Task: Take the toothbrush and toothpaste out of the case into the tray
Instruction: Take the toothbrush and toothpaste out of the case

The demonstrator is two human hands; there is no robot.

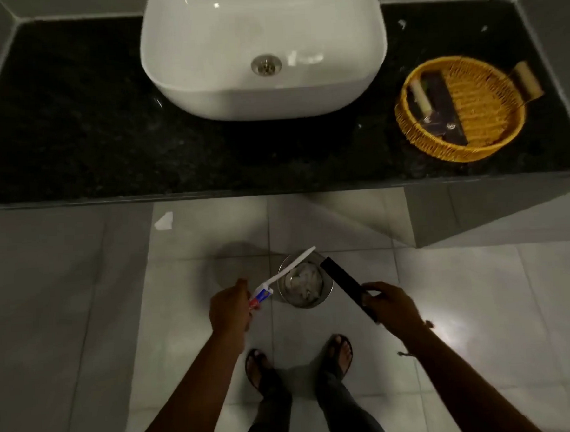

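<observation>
Left hand [229,309]: closed around the toothpaste [260,296] and the toothbrush [291,266] together, both bunched in one fist low over the floor. The brush sticks out long and loose past the tube; I'd worry it slides free.
Right hand [389,301]: fingers pinched on the black case [346,283], held tilted, its open end up and away from the person. Whether anything is left inside, I can't tell.
Bin [302,281]: an open metal bin with crumpled paper sits on the floor directly below the brush tip. A slip here likely drops the brush into rubbish.
Floor [462,289]: pale glossy tiles, feet in sandals close by; anything dropped could skid.
Counter [108,142]: dark stone, well above and ahead of both hands, with a white basin [265,94] in the middle.
Tray [415,136]: the yellow woven tray stands at the right of the counter, well apart from the left hand, already holding a dark packet and a small roll. The left hand must cross the body; a rushed reach could clip the rim or the case.
</observation>
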